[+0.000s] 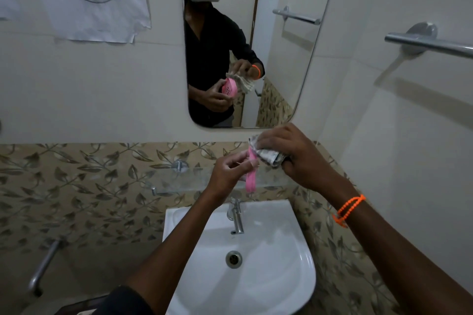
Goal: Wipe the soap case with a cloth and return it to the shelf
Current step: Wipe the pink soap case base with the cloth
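Wiping in progress at frame centre: left hand (227, 174) grips soap case (251, 174); right hand (294, 153) clamps cloth (267, 156) against it; shelf (184, 179) return remains.

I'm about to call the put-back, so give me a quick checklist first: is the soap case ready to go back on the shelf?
1. Left hand grips the pink soap case: ok.
2. Right hand holds the cloth against the case: ok.
3. Case wiped clean all over: cannot tell.
4. Glass shelf has a bare spot: ok.
5. Case held above the sink, so a slip lands in the basin: ok.
6. Cloth off the case for the put-back: not ok.
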